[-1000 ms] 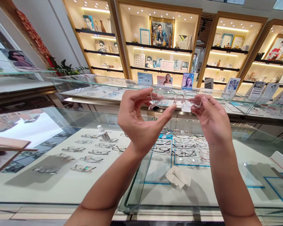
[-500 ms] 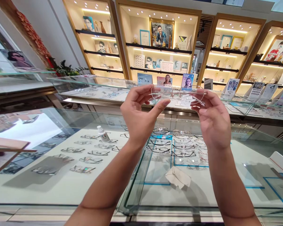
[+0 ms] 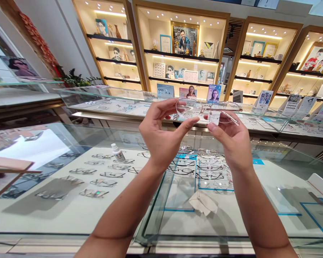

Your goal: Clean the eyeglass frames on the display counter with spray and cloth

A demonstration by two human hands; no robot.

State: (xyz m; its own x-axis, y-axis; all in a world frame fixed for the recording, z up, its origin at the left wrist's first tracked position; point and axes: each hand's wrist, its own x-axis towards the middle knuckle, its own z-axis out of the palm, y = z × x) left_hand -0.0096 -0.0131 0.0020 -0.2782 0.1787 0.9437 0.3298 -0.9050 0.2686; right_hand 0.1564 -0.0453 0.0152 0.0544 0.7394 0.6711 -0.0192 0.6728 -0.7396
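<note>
A pair of thin-rimmed eyeglasses point(image 3: 206, 106) with clear lenses is held up in front of me, above the glass counter. My left hand point(image 3: 161, 132) grips its left side, fingers behind the rim and thumb stretched out below the lens. With thumb and fingers, my right hand point(image 3: 233, 138) holds the other side near the bridge and the folded temple. A small pale tag or sticker point(image 3: 213, 116) shows at the right lens, by my right thumb. Below my hands, a crumpled beige cloth point(image 3: 203, 203) lies on the countertop.
A white spray bottle point(image 3: 118, 153) stands on the left counter. Several rows of eyeglass frames point(image 3: 111, 175) lie around it, and more eyeglass frames point(image 3: 210, 174) lie under the right glass top. Further off are another display counter point(image 3: 110, 116) and lit shelves point(image 3: 183, 57).
My right hand has shifted left along the eyeglasses, its thumb moving from the outer end toward the right lens and bridge. The eyeglasses have turned so their lenses show more fully.
</note>
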